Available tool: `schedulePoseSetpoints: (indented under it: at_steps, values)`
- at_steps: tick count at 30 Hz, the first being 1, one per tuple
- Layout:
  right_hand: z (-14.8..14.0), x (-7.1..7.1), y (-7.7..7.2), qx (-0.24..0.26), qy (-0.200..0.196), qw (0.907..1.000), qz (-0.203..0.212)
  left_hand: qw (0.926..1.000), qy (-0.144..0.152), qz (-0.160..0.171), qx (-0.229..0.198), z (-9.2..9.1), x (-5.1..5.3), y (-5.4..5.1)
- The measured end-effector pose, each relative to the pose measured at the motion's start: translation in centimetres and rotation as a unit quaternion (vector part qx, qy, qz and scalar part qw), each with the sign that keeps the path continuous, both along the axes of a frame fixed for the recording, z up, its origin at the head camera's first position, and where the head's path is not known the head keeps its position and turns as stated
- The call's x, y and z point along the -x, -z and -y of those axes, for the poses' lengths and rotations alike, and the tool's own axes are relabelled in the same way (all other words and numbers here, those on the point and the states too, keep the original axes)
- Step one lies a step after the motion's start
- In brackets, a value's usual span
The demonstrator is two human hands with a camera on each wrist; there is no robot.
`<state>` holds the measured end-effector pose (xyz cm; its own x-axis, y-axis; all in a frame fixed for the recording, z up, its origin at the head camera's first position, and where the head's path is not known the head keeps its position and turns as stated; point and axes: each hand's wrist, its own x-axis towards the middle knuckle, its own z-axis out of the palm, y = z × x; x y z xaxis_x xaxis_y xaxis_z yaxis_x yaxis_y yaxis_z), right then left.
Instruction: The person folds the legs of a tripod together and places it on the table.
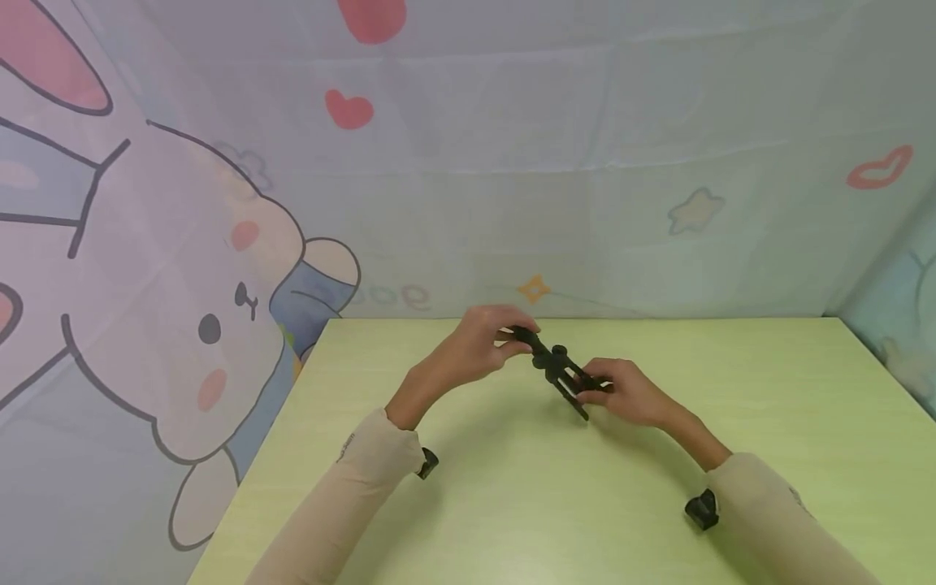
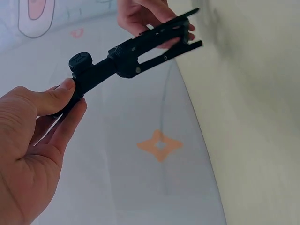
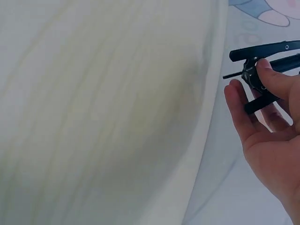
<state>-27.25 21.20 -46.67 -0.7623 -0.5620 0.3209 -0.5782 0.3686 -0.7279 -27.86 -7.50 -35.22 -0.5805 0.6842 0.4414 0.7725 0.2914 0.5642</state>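
A black mini tripod (image 1: pixel 553 363) is held in the air above the table, between both hands. My left hand (image 1: pixel 488 341) pinches its head end with thumb and fingers, close to a round knob (image 2: pixel 80 61). At the leg end, my right hand (image 1: pixel 627 392) grips it, the thumb lying on a round part (image 3: pixel 253 74) between the legs. In the right wrist view one leg (image 3: pixel 265 49) runs above that thumb, and a thin pin sticks out past the fingertips. The legs stand slightly apart. The left fingers cover part of the head.
Under the hands lies a pale yellow-green table (image 1: pixel 556 504). Behind it hangs a cloth backdrop (image 1: pixel 585 203) printed with a rabbit, hearts and stars. A small black device (image 1: pixel 703 510) sits at the right sleeve, another (image 1: pixel 428 463) at the left sleeve.
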Motion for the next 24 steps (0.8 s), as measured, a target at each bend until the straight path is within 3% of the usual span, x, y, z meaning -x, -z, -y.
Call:
schedulePoseSetpoints:
  at_steps: [13, 24]
  values:
    - [-2.1, -0.8, -2.0, -0.042, 0.082, 0.9958, -0.004, 0.9987, -0.038, -0.014, 0.032, 2.0, -0.2, 2.2]
    - [-2.7, -0.5, -2.2, -0.037, 0.103, 0.994, -0.009, 0.9955, -0.075, -0.021, 0.053, 2.0, 0.1, 4.9]
